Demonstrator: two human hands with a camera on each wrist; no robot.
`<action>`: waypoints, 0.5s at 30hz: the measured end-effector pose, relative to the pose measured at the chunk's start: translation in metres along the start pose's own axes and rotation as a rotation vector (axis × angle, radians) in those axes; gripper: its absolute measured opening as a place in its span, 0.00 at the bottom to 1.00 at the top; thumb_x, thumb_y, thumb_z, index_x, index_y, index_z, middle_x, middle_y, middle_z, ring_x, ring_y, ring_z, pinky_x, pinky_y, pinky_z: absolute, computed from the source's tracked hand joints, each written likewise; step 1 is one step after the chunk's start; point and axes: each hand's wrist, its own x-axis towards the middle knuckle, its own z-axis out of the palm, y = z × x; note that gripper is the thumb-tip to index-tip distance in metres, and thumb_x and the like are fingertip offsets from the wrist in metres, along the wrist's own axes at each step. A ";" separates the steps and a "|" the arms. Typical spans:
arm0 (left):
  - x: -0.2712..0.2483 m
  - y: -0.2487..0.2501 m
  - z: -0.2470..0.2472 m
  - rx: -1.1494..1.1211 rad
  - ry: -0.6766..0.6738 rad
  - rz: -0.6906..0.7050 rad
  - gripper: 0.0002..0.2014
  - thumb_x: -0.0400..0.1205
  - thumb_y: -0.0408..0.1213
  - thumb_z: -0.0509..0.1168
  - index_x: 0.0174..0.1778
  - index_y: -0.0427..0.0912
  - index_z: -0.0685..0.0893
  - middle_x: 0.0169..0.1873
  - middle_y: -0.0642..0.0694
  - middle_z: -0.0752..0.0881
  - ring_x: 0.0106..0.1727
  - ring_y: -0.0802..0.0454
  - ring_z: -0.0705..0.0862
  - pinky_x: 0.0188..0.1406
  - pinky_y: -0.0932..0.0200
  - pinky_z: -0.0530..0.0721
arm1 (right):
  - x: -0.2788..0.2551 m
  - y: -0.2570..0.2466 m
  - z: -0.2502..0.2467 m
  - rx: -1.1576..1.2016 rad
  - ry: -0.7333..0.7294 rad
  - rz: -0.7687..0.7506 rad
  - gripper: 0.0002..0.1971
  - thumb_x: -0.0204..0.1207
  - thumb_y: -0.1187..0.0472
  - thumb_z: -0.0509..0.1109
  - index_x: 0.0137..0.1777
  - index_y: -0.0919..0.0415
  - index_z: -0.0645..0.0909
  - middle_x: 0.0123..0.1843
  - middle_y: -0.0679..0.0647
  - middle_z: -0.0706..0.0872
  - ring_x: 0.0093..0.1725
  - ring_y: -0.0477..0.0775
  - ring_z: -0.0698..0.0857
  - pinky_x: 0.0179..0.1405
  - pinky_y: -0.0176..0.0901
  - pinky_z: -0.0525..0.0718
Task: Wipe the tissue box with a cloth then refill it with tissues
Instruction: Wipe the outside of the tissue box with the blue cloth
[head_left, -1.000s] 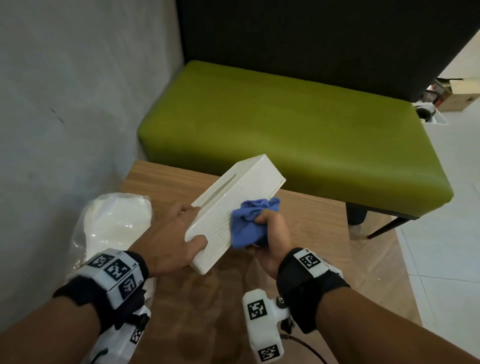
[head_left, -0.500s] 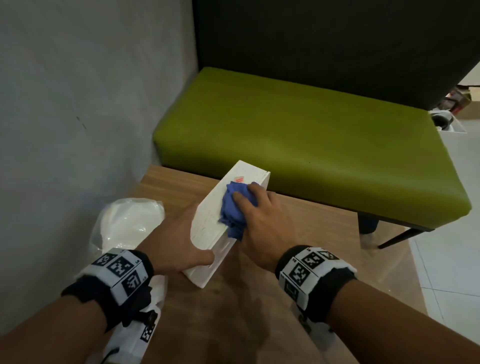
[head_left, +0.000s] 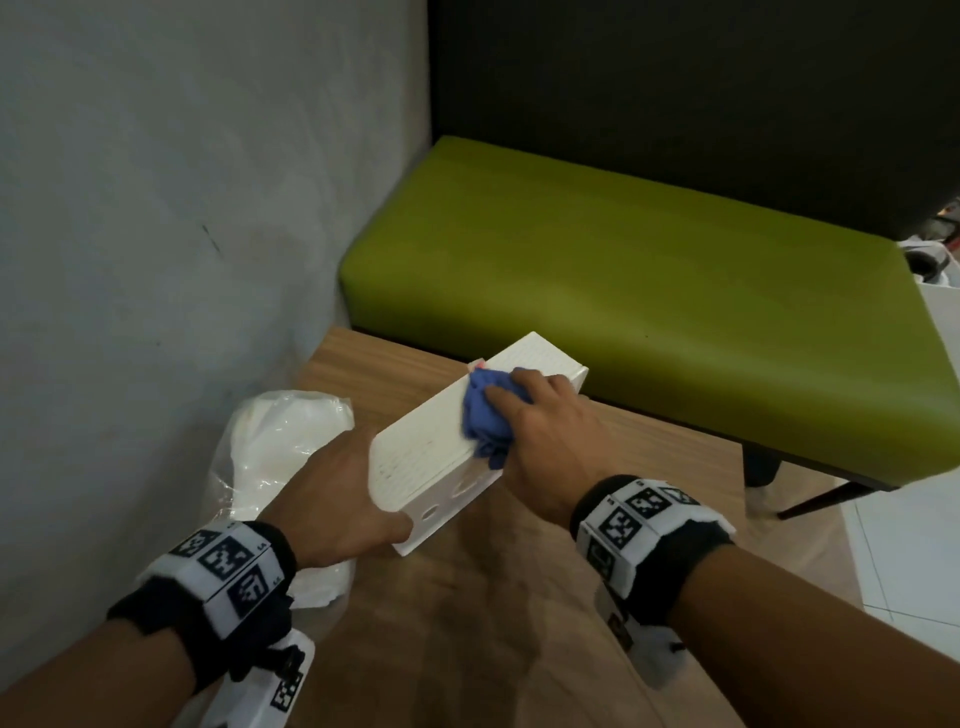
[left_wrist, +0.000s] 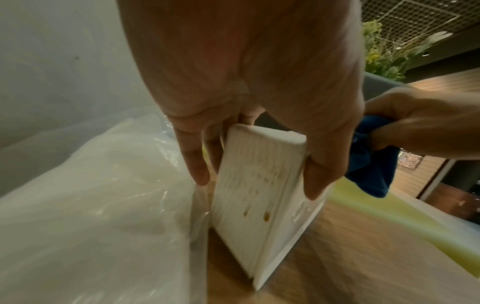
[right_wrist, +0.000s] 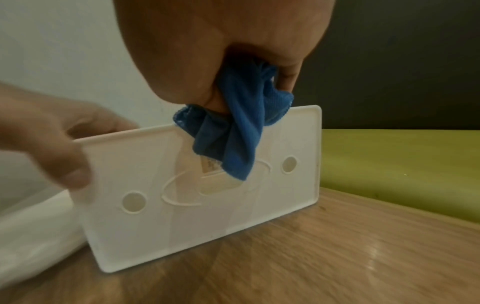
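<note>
At frame centre, the left hand (head_left: 337, 493) grips a ribbed white plastic tissue box (head_left: 431, 452) on its edge on the wooden worktop (head_left: 493, 623); the right hand (head_left: 545, 431) clutches a crumpled blue cloth (head_left: 485, 415) against it, fingertips hidden.

A wooden table (head_left: 519, 623) with a visible grain carries everything. On its near left, against the wall, lies a clear plastic bag of white tissues (head_left: 291, 457). Just right of it, the white tissue box (head_left: 436, 457) stands on one long edge, tilted, touching the tabletop.
</note>
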 end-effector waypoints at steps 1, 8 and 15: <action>-0.002 -0.003 0.000 -0.013 0.001 -0.001 0.30 0.63 0.48 0.81 0.53 0.54 0.70 0.45 0.62 0.78 0.48 0.61 0.79 0.38 0.70 0.74 | 0.001 0.004 -0.001 0.003 0.005 0.037 0.32 0.74 0.48 0.70 0.79 0.49 0.68 0.79 0.56 0.68 0.72 0.63 0.69 0.67 0.55 0.72; -0.001 0.016 0.000 -0.189 0.143 -0.015 0.24 0.63 0.37 0.82 0.48 0.52 0.78 0.45 0.50 0.87 0.49 0.47 0.86 0.51 0.50 0.86 | -0.005 -0.039 -0.007 0.028 -0.049 -0.197 0.29 0.76 0.51 0.69 0.77 0.50 0.69 0.77 0.57 0.70 0.73 0.62 0.67 0.72 0.58 0.66; 0.001 0.007 -0.003 -0.206 0.147 -0.068 0.29 0.59 0.43 0.83 0.53 0.54 0.77 0.48 0.55 0.85 0.53 0.52 0.85 0.53 0.51 0.88 | 0.015 -0.010 -0.011 0.056 -0.022 -0.068 0.28 0.74 0.50 0.70 0.75 0.49 0.73 0.74 0.57 0.74 0.67 0.64 0.73 0.65 0.55 0.71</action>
